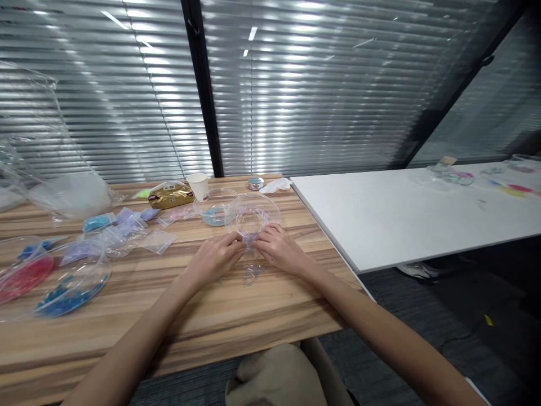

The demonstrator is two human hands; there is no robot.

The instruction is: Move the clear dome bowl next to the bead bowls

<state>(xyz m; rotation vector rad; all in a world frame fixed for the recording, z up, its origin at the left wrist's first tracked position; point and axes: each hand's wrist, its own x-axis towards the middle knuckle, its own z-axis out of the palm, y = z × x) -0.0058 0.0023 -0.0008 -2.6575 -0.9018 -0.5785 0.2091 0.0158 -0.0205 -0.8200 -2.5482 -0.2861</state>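
Wooden surface (190,338) is bearing a clear bowl (274,210); left hand (217,252) and right hand (276,245) are working before it, grip unclear.

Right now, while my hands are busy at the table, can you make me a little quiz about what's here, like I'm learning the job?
1. True or false: the paper cup stands upright.
2. Which of these is closest to that cup?
A) the red dish at the far left
B) the gold packet
C) the white tissue
3. What round thing is just beyond your left hand and right hand, where the fingers come close together?

Key: 1. True. 2. B. 3. A clear round dish.
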